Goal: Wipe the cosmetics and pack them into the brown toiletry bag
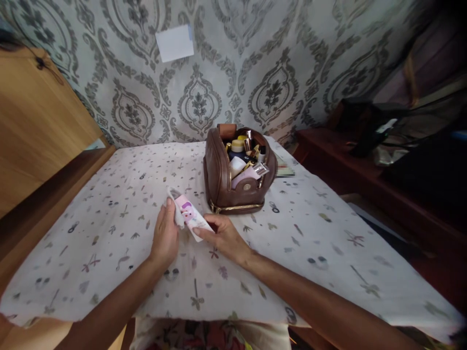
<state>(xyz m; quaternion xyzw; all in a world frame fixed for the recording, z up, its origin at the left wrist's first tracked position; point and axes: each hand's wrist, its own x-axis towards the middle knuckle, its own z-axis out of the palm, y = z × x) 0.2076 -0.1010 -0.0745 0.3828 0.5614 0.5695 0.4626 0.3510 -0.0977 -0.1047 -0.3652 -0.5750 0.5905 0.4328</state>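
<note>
Over the front middle of the table, my right hand (224, 238) pinches the lower end of a slim white-and-pink packet (187, 210) with a cartoon print. My left hand (164, 236) is closed on a crumpled white tissue or cloth (178, 217), pressed against the packet's left side near its upper end. Just beyond my hands a brown leather toiletry bag (218, 177) stands upright, unzipped at the top. Inside it show a yellow-and-cream jar (238, 145), a pale pink tube (245, 177) with a silvery cap, and several other cosmetics partly hidden by one another.
A white patterned cloth (109, 214) covers the table. Behind rises a damask-patterned wall with a white paper (175, 43) on it. A wooden cabinet (44, 126) borders the left side. On the right is a dark red ledge (335, 170) with dark items.
</note>
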